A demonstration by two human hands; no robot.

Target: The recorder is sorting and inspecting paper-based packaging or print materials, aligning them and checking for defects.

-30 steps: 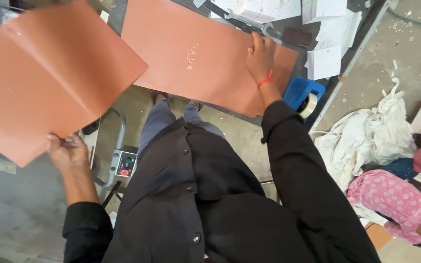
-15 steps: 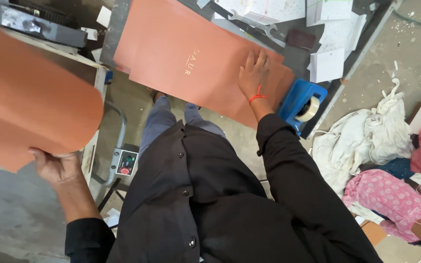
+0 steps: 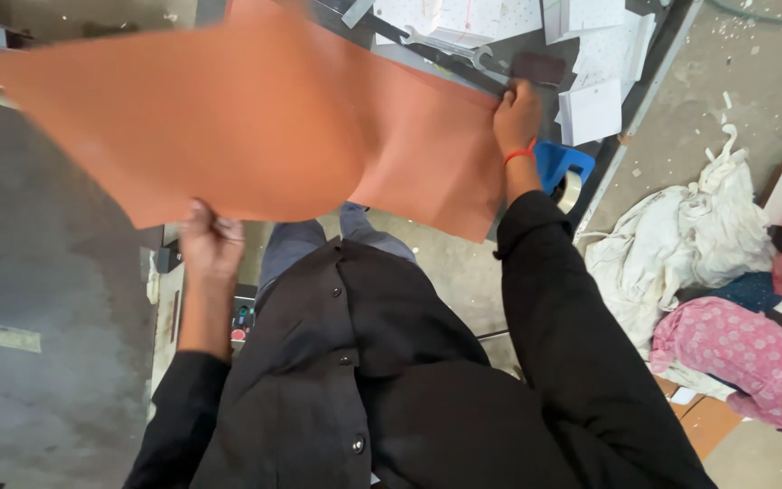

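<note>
Left grip: left hand [image 3: 212, 246] pinches the lower edge of an orange sheet [image 3: 228, 118] held in the air.
Right grip: right hand [image 3: 518, 116] presses flat on a second orange sheet [image 3: 436, 172] lying on the table [image 3: 653, 63]; whether fingers curl under, cannot tell.
Doing it well: support the floppy sheet, square edges before lowering.
Hidden: sheet's far edge blurred; table mostly covered.
</note>
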